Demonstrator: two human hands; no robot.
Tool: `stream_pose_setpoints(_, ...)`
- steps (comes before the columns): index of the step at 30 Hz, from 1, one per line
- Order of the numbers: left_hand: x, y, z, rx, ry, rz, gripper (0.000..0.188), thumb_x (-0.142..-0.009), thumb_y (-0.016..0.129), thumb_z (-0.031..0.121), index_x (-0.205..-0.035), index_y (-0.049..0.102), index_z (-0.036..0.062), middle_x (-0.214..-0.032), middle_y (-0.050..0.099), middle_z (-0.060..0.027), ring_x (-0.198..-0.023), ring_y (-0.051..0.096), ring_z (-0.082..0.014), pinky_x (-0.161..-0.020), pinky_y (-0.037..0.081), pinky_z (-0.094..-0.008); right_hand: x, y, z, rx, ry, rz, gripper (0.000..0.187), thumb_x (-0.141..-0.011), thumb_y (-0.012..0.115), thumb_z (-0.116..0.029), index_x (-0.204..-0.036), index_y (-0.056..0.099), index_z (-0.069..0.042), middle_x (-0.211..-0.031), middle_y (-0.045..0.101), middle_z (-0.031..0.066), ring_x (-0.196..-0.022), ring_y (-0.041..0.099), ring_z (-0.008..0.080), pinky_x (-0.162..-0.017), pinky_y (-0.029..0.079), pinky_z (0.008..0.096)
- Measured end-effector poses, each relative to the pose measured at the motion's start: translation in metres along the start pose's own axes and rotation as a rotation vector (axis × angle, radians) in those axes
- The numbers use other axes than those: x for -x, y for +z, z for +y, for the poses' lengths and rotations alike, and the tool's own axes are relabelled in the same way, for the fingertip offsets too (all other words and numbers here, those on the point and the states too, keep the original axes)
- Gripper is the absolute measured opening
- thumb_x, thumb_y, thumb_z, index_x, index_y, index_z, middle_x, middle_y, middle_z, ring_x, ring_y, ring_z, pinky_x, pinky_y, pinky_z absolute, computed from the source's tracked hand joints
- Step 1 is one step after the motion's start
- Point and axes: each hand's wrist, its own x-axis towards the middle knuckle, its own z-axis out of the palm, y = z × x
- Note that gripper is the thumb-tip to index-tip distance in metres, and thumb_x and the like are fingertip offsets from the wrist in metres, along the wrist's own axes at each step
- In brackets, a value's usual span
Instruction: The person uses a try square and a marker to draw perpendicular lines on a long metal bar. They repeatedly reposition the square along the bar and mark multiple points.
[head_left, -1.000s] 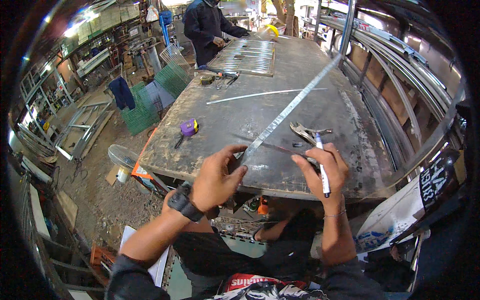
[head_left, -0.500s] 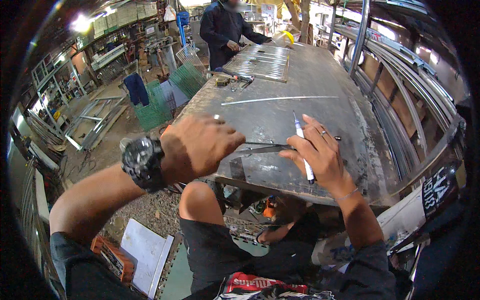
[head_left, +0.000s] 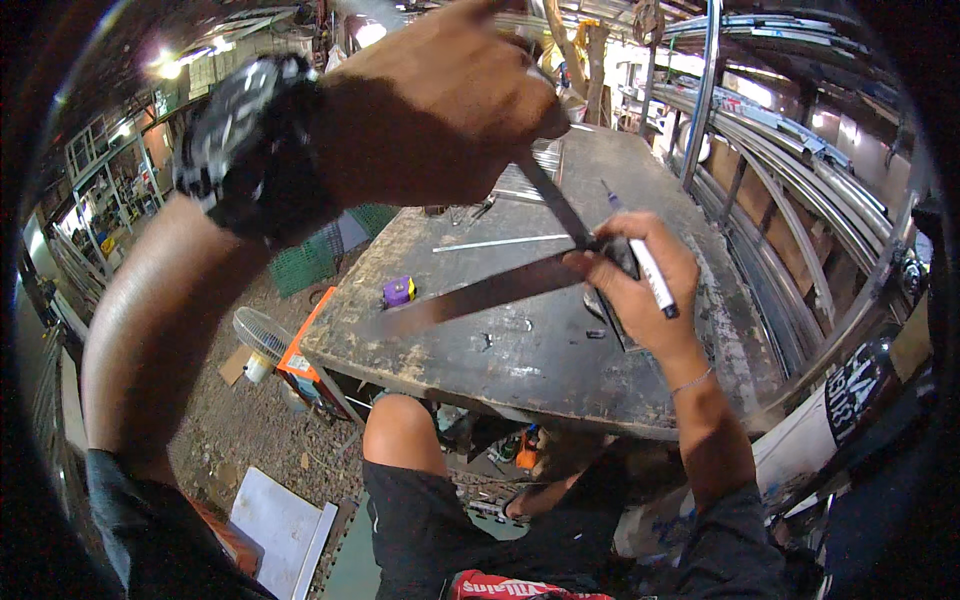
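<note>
Now my left hand [head_left: 460,95] is up high, and the dark flat strips [head_left: 490,288], almost side by side half a second ago, stand apart in a wide V above the near half of the table [head_left: 450,365]; as I judge it, the work is spread rather than folded. The upper strip [head_left: 555,203] runs to my left hand, fingers curled, though I cannot tell how firmly they grip. The other points, blurred, toward the table's left edge. My right hand [head_left: 646,314] is closed around the meeting point, a white marker [head_left: 652,278] tucked between its fingers. The strips look thin, dull and straight-sided; whether one bent piece, I cannot tell. Beyond them a slim pale strip [head_left: 490,244] lies on the scuffed, patchy surface, and a rounded purple tape measure [head_left: 398,291] sits near the left edge.
</note>
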Motion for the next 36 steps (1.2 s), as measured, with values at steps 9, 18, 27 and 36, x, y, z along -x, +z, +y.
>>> stream_pose_setpoints(9, 0.014, 0.063, 0.180, 1.183, -1.004, 0.876, 0.041, -0.088, 0.074, 0.015, -0.121, 0.057, -0.0018, -0.113, 0.062, -0.0135, -0.094, 0.061, -0.0203, -0.087, 0.047, -0.0336, -0.056, -0.002, -0.019, -0.218, 0.027, 0.331, 0.027, -0.079, 0.086, -0.013, -0.095, 0.065, -0.005, -0.075, 0.059, -0.0041, -0.065, 0.051, 0.0027, -0.055, 0.042, 0.0211)
stream_pose_setpoints(18, -0.021, 0.094, 0.141, 1.868, -0.867, 0.967, 0.034, -0.099, 0.066, 0.019, -0.123, 0.060, -0.0030, -0.108, 0.069, -0.0064, -0.092, 0.064, -0.0106, -0.078, 0.050, -0.0267, -0.071, 0.019, -0.033, -0.256, -0.059, 0.390, 0.027, -0.078, 0.086, -0.009, -0.095, 0.067, -0.003, -0.089, 0.064, 0.0001, -0.076, 0.055, 0.0066, -0.069, 0.046, 0.0227)
stream_pose_setpoints(27, -0.020, 0.092, 0.149, 1.576, -1.212, 1.155, 0.021, -0.092, 0.073, 0.007, -0.106, 0.067, -0.0067, -0.089, 0.069, -0.0051, -0.081, 0.060, -0.0068, -0.069, 0.049, -0.0223, -0.068, 0.043, -0.028, -0.413, 0.122, 0.415, 0.025, -0.079, 0.087, -0.011, -0.094, 0.068, -0.003, -0.086, 0.065, -0.0004, -0.078, 0.057, 0.0074, -0.070, 0.047, 0.0230)
stream_pose_setpoints(36, -0.001, 0.112, 0.163, 1.764, -1.340, 1.135, 0.020, -0.097, 0.066, 0.009, -0.113, 0.067, -0.0037, -0.092, 0.067, -0.0037, -0.077, 0.061, -0.0089, -0.070, 0.056, -0.0266, -0.064, 0.042, -0.017, -0.654, 0.380, 0.470, 0.023, -0.083, 0.084, -0.011, -0.094, 0.066, -0.002, -0.086, 0.068, 0.0032, -0.073, 0.061, 0.0081, -0.061, 0.053, 0.0237)
